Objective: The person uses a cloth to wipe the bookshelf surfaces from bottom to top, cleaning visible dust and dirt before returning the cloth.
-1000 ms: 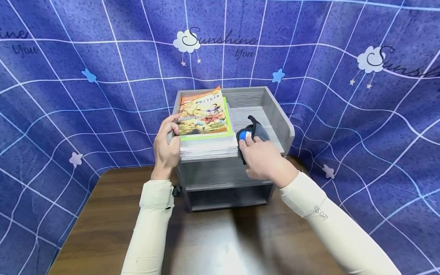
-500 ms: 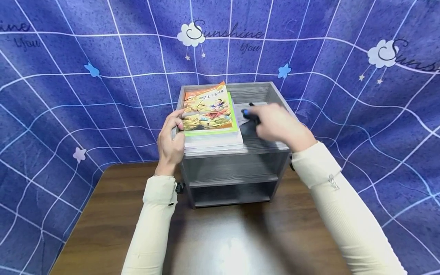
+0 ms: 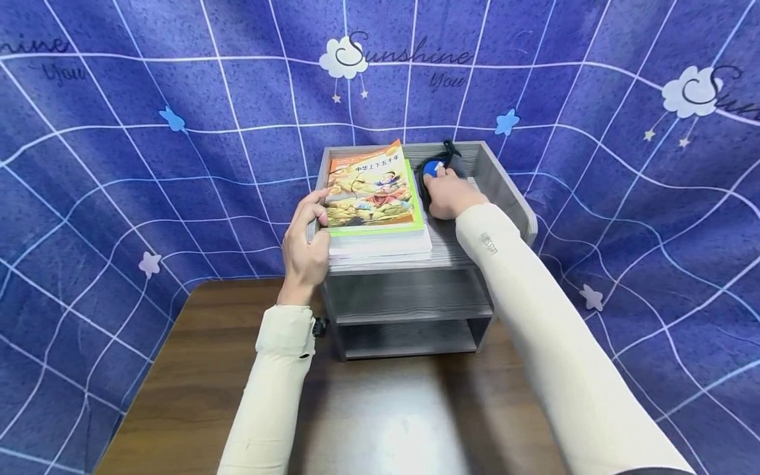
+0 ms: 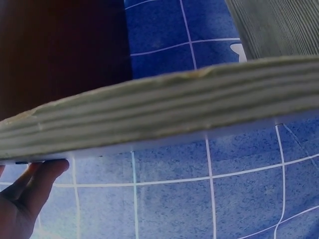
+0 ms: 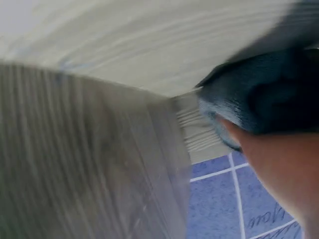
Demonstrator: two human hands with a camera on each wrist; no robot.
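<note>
In the head view my left hand [image 3: 305, 247] grips the left side panel of a small grey wood-grain shelf [image 3: 410, 293]. Its fingers also show below the panel's edge [image 4: 164, 112] in the left wrist view. With my right hand [image 3: 451, 194] I pinch a dark fabric item [image 3: 433, 169] with a blue-and-white part and a black strap, at the back of the top tray. Its exact kind is unclear. The right wrist view shows the dark cloth [image 5: 239, 97] against the fingers. Left of it lies a stack of books [image 3: 374, 194], the top one orange with an illustrated cover.
The shelf stands on a brown wooden table [image 3: 220, 343] before a blue patterned curtain [image 3: 237, 132]. The tray's raised right side panel [image 3: 505, 188] rises beside my right forearm. Two lower compartments [image 3: 410, 338] face front.
My right hand has carried the dark fabric item from the tray's front to its back, lifting it on the way. The left hand keeps its grip on the side panel.
</note>
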